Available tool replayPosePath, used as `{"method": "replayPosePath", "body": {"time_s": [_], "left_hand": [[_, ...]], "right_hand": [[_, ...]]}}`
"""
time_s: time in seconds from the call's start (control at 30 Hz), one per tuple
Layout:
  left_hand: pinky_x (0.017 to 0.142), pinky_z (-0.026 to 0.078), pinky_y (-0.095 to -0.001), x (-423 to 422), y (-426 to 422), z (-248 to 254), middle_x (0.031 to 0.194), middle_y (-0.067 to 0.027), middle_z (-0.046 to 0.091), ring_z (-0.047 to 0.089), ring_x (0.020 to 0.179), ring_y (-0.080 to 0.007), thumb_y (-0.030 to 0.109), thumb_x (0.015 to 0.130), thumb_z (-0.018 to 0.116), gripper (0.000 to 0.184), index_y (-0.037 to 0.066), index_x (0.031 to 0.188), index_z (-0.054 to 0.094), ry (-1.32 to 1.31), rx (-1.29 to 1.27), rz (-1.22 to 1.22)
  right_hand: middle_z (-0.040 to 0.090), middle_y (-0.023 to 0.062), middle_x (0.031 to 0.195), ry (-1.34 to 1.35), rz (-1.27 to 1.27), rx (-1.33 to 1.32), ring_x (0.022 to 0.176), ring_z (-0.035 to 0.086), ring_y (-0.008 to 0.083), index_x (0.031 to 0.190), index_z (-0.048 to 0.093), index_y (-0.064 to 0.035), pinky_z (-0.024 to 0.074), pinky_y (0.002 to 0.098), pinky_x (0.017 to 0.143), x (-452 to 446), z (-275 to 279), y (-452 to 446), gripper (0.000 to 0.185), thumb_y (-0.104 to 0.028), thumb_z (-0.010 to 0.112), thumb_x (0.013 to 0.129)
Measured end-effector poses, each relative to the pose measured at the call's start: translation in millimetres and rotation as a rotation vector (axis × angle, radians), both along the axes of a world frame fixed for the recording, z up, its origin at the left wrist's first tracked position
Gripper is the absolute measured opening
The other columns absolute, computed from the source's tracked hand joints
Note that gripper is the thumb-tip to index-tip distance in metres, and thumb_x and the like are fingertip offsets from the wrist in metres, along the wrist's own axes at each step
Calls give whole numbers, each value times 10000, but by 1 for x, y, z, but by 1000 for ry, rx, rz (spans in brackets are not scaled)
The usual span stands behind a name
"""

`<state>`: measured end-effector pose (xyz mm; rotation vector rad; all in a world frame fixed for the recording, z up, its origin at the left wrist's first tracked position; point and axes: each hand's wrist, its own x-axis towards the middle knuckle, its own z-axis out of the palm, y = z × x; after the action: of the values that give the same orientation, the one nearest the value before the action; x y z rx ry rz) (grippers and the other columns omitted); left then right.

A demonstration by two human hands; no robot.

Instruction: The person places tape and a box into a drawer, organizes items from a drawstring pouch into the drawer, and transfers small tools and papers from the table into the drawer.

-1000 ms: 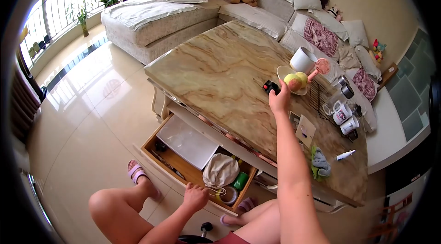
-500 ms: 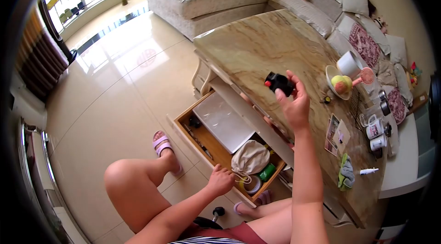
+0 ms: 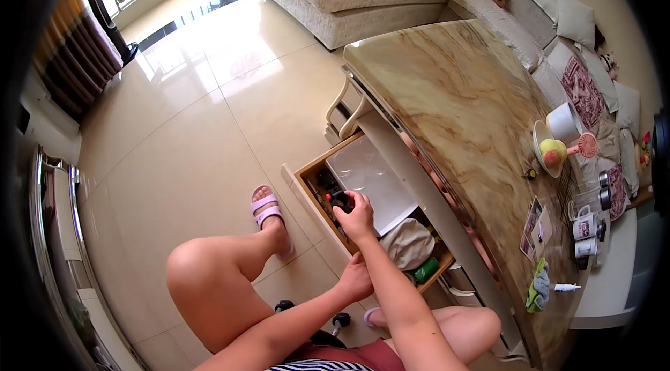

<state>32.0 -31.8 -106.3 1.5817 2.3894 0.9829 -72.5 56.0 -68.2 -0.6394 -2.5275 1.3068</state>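
Note:
My right hand (image 3: 357,216) is closed around a small black object with a red tip (image 3: 339,199), held inside the open drawer (image 3: 317,216) over its left part. What kind of object it is I cannot make out. My left hand (image 3: 356,280) grips the drawer's front edge, its fingers partly covered by my right forearm. A white flat box or sheet (image 3: 377,179) lies in the drawer, beside a cream cloth pouch (image 3: 408,244) and a green item (image 3: 424,270). Small dark items (image 3: 325,181) lie at the drawer's left end.
On the marble-topped table (image 3: 447,92) are a fruit bowl (image 3: 537,141), a white container (image 3: 564,123), a pink handheld fan (image 3: 585,146), mugs (image 3: 585,228), photos (image 3: 532,228), a cloth (image 3: 538,287) and a white tube (image 3: 567,287). A sofa (image 3: 370,18) stands behind. My knees flank the drawer.
My right hand has carried the black object from above the tabletop down and left into the drawer. My left hand stays at the drawer front. The view has shifted.

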Motion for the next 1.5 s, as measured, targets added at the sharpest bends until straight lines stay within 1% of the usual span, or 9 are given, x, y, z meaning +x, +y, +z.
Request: {"method": "replayPosePath", "body": {"time_s": [0.17,0.27,0.33,0.53,0.8,1.07,1.2,1.4,1.5], "left_hand": [[1086,296,-444,4,0,-9,1265,-46,549,440,1247,-232,297,899,450,382,127,1236,509,13,138,37],[1076,315,-447,6,0,-8,1266,-44,552,452,1229,-238,284,913,439,360,118,1224,515,324,-136,89],[1054,328,-481,8,3,-9,1204,-74,590,490,1206,-256,223,806,544,371,99,1153,588,13,181,122],[1054,314,-470,7,2,-11,1180,-67,607,500,1194,-248,245,795,557,369,103,1133,600,-39,135,48],[914,358,-405,-4,-1,22,780,1,641,606,847,-175,224,706,636,135,154,817,666,108,-16,9],[924,359,-436,-3,-3,31,757,-25,662,609,821,-190,235,764,606,115,138,801,655,146,-80,-16],[928,360,-439,-3,-4,33,778,-20,670,610,829,-185,243,771,610,129,146,835,667,143,-90,-23],[913,361,-419,-4,-4,33,774,-9,677,608,802,-180,260,765,628,140,146,827,680,169,-55,-22],[904,366,-413,-4,-5,36,773,-14,676,610,791,-180,246,773,624,129,144,827,680,149,-41,-26]], "right_hand": [[644,181,1003,-130,-29,186,949,616,344,1093,591,-28,499,399,838,-9,-25,-4,441,-195,759,720],[665,170,956,-273,19,337,888,645,343,1094,591,-51,518,418,775,-15,-17,-7,432,-237,754,739],[670,162,942,-376,54,396,866,651,347,1097,587,-65,526,431,742,-17,-17,-7,432,-259,752,748],[678,140,893,-427,100,490,819,660,340,1102,583,-81,530,438,693,-11,-17,-2,428,-302,738,769],[669,136,821,77,95,251,738,647,331,943,651,-63,521,412,653,30,44,32,173,-211,640,853],[635,89,671,495,-82,288,522,559,141,902,672,-42,446,275,485,85,180,117,103,-134,660,859],[677,155,831,473,-311,459,717,667,268,916,672,-21,519,328,619,101,218,196,127,-132,639,864],[588,159,1194,159,-395,810,1155,512,322,1168,594,-21,389,384,1016,127,214,319,431,69,482,762],[565,155,1245,57,-368,821,1202,477,316,1194,587,-33,367,378,1039,132,197,342,471,77,472,750]]}}
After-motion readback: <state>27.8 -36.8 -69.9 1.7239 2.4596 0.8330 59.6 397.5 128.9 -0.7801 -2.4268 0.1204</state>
